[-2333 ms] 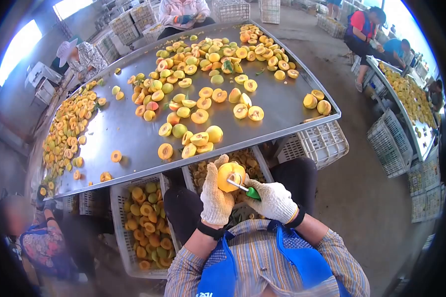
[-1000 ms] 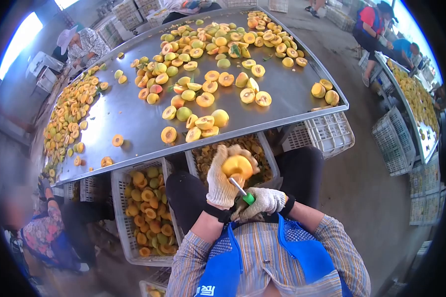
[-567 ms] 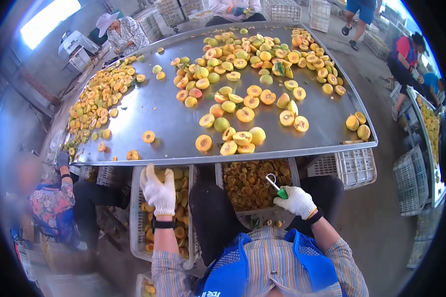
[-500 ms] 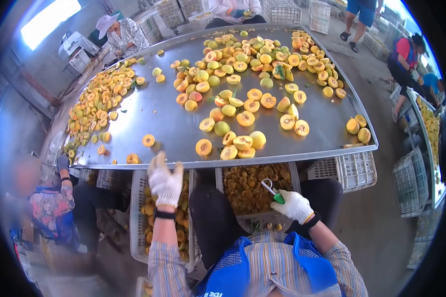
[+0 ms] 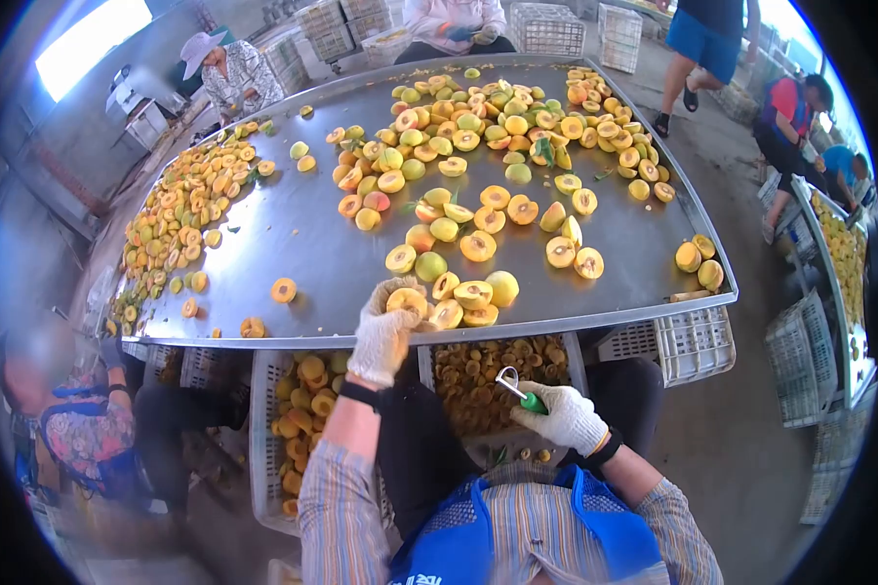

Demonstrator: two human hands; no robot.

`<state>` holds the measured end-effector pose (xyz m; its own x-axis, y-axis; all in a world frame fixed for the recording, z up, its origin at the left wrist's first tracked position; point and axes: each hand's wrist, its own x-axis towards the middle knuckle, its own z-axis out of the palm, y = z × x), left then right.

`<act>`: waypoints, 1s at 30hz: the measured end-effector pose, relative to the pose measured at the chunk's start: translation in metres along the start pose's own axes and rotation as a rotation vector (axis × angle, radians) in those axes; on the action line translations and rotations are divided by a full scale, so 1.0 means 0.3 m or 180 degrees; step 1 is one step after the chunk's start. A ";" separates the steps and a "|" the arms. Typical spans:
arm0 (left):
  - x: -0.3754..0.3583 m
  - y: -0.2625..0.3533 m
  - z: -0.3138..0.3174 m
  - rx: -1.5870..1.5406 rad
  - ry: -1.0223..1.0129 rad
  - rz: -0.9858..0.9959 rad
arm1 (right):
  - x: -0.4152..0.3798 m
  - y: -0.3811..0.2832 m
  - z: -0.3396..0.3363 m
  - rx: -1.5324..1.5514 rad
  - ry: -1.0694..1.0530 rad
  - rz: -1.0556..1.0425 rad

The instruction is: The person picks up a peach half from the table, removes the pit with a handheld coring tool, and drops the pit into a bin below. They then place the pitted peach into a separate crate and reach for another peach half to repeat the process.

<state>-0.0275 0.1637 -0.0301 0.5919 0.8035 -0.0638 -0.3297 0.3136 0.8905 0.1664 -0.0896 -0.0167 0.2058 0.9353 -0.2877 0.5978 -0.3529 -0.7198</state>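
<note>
My left hand (image 5: 383, 331), in a white knit glove, is at the near edge of the metal table (image 5: 293, 234). Its fingers curl round a yellow peach half (image 5: 407, 301), cut face up. Just right of it lie more peach halves (image 5: 473, 293), some with the stone showing. In my right hand (image 5: 564, 417), also gloved, is a pitting tool (image 5: 531, 401) with a green handle and a metal loop at its tip. That hand is closed on the handle, over my right thigh and beside a crate of small brown pieces (image 5: 498, 375), perhaps stones.
Below the table at left, a white crate (image 5: 261, 439) holds peach halves. A large heap of halves (image 5: 200, 190) covers the table's left side. People sit at the far side and at my left; another person (image 5: 702, 49) stands at the back right.
My left hand has moved right along the table edge and closed on a peach half. My right hand has shifted slightly left and down with the tool. The view has turned slightly.
</note>
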 end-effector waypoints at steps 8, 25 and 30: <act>-0.285 -0.100 0.275 -0.1271 -0.0379 -0.0095 | -0.069 -0.164 -0.045 -0.0191 0.0394 -0.0426; -0.403 -0.137 0.466 -0.1234 -0.0116 -0.0474 | -0.160 -0.067 -0.019 -0.0459 0.0888 -0.0743; -0.416 -0.147 0.484 -0.1425 0.0128 -0.0572 | -0.170 -0.071 0.038 -0.0079 0.0289 -0.0183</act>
<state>0.0201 -0.0239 0.0039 0.6424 0.7329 -0.2241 -0.5143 0.6290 0.5830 0.1343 -0.1298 0.0061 0.2392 0.9527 -0.1873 0.6295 -0.2990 -0.7172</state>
